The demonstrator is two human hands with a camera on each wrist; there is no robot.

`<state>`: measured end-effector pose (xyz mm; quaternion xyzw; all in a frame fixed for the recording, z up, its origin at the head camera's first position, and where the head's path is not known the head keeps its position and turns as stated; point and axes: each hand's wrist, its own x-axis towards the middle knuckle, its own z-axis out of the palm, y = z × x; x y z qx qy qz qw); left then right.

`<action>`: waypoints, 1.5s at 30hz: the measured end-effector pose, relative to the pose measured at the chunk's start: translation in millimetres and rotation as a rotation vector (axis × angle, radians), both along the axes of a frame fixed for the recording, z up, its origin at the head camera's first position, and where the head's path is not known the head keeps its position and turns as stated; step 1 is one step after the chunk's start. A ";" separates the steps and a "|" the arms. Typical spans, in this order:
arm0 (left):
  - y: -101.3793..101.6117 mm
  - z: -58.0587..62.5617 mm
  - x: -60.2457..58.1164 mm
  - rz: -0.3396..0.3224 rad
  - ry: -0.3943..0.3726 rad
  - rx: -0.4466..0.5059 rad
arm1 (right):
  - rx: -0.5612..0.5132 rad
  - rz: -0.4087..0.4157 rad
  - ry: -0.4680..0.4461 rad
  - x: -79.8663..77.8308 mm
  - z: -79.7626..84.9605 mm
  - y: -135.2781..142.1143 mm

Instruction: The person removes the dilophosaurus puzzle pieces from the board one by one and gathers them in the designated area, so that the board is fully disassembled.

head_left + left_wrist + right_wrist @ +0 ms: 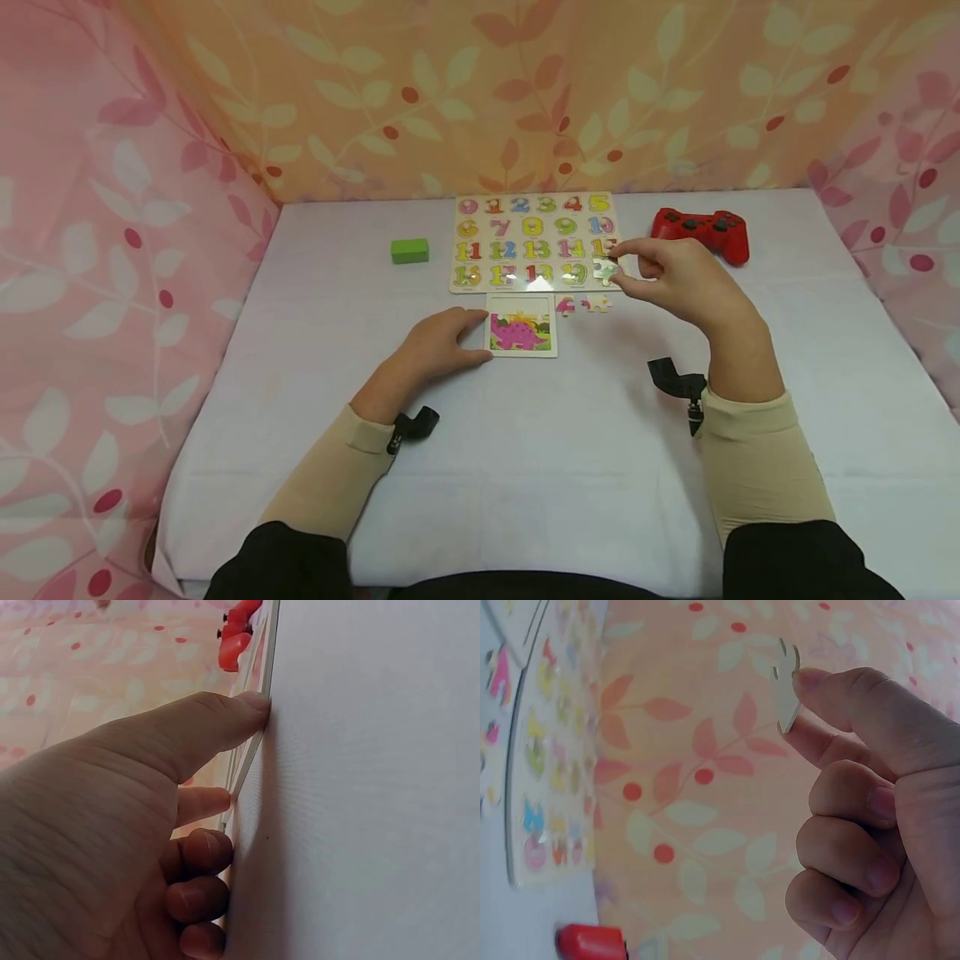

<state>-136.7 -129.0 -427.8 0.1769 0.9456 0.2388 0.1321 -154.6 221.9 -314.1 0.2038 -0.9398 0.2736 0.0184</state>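
A small framed puzzle (522, 325) with a pink dinosaur picture lies flat on the table. My left hand (438, 342) rests its thumb (244, 712) and index fingertip against the puzzle's left edge; the other fingers are bent beneath the palm. In my right hand (686, 279), thumb and index finger pinch a jigsaw piece (786, 694) by its edge, raised above the lower right corner of the number board (454, 287). That piece shows pale green in the head view. Loose jigsaw pieces (597, 304) with pink and yellow parts lie right of the framed puzzle.
The board behind the framed puzzle carries rows of coloured numbers. A green block (409, 251) sits to its left, and a red game controller (701, 233) lies to its right, beyond my right hand. Patterned curtains (540, 100) enclose the white table (525, 467).
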 end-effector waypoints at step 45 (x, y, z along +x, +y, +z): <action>-0.5 -5.8 1.0 0.013 0.032 0.009 | 0.136 -0.079 -0.336 -38.3 -94.4 60.7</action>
